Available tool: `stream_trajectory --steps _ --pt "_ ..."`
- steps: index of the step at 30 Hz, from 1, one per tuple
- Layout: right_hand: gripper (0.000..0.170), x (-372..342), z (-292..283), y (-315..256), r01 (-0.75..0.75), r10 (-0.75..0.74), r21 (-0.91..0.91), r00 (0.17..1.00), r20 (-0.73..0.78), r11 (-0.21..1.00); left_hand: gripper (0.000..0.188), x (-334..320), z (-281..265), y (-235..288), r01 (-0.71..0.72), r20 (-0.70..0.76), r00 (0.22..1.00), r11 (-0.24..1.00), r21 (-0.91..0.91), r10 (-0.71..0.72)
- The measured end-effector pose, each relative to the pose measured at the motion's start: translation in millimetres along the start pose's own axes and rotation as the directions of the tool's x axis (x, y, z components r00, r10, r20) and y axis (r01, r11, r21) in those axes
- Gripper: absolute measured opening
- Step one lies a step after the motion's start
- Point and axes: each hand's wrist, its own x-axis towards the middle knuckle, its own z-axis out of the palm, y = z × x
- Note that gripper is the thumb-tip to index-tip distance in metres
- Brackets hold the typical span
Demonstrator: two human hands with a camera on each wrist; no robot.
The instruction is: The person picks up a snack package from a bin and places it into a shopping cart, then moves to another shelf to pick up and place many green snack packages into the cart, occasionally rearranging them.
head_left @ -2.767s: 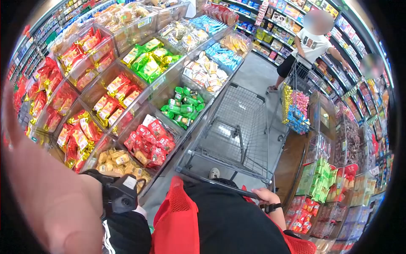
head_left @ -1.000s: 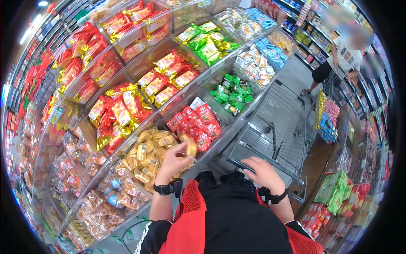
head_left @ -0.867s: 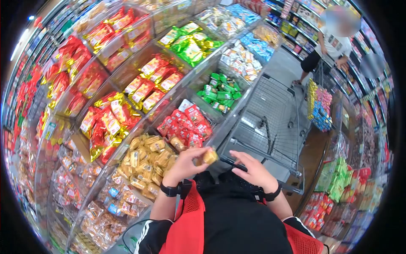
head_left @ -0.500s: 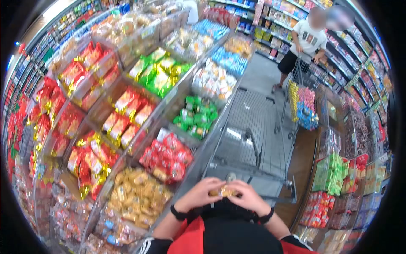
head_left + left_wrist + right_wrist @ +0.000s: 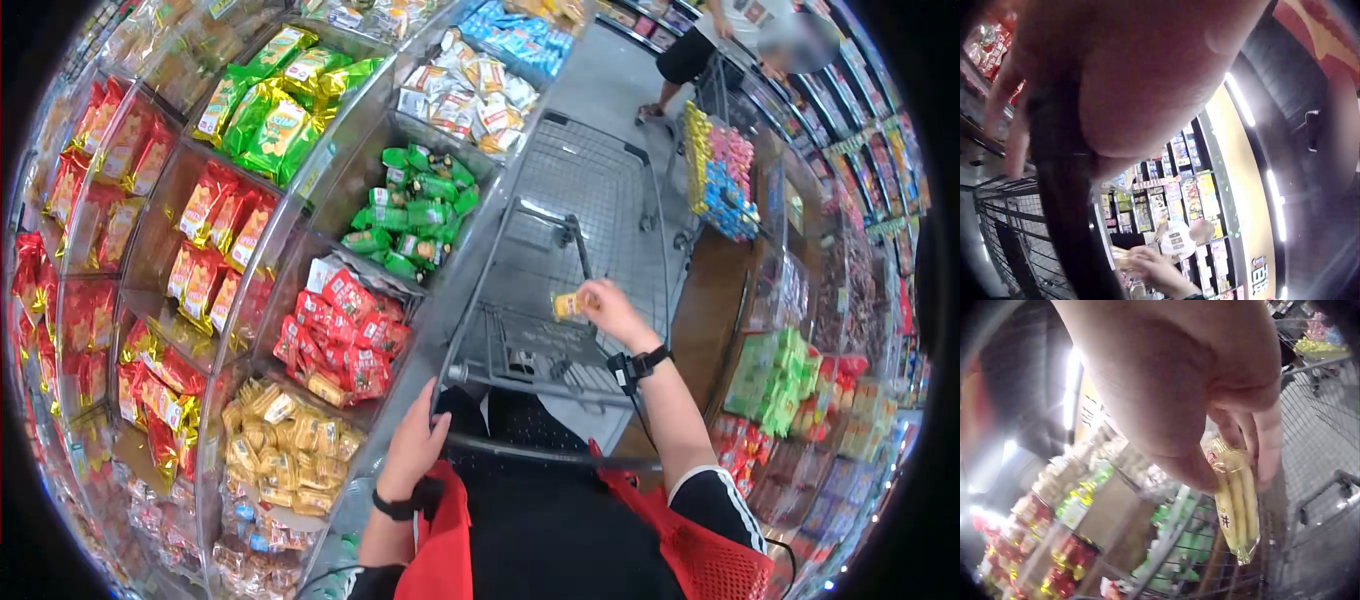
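Note:
Between thumb and fingers, my right hand point(image 5: 612, 312) pinches a small yellow-wrapped snack point(image 5: 567, 305) above the wire shopping cart point(image 5: 585, 160). The right wrist view shows this snack point(image 5: 1235, 506) hanging below the fingertips, in clear wrapping with long pale pieces inside. My left hand point(image 5: 415, 445) is at the left end of the cart's handle point(image 5: 530, 450). In the left wrist view, that hand point(image 5: 1141, 81) grips the black handle point(image 5: 1063, 169), thumb on one side and fingers on the other.
Left of the cart, clear bins hold yellow snacks point(image 5: 285, 445), red packets point(image 5: 345, 335), green packets point(image 5: 420, 210) and white ones point(image 5: 470, 95). Another cart with colourful goods point(image 5: 722, 175) and a person point(image 5: 690, 60) stand beyond. More bins with green packs point(image 5: 772, 380) line the right.
My hands have parted from around the snack. The left has moved to the cart handle, and the right has carried the snack forward and right over the cart.

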Motion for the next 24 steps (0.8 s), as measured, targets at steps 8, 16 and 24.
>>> stream_trajectory --steps 8,16,24 --pt "0.05 101.0 175.5 149.6 -0.338 0.289 0.069 0.881 0.375 0.939 0.047 20.0 13.8 15.3 0.234 -0.06 0.97 0.971 -0.047 -0.237" --pt "0.042 150.2 287.8 192.9 -0.477 0.349 0.146 0.788 0.507 0.866 0.045 41.9 1.7 27.2 0.478 0.108 0.878 0.871 -0.114 -0.467" --pt "0.062 148.2 289.8 226.1 -0.388 0.355 -0.107 0.651 0.671 0.915 0.049 49.8 -3.6 32.5 0.361 0.057 0.932 0.924 -0.125 -0.357"
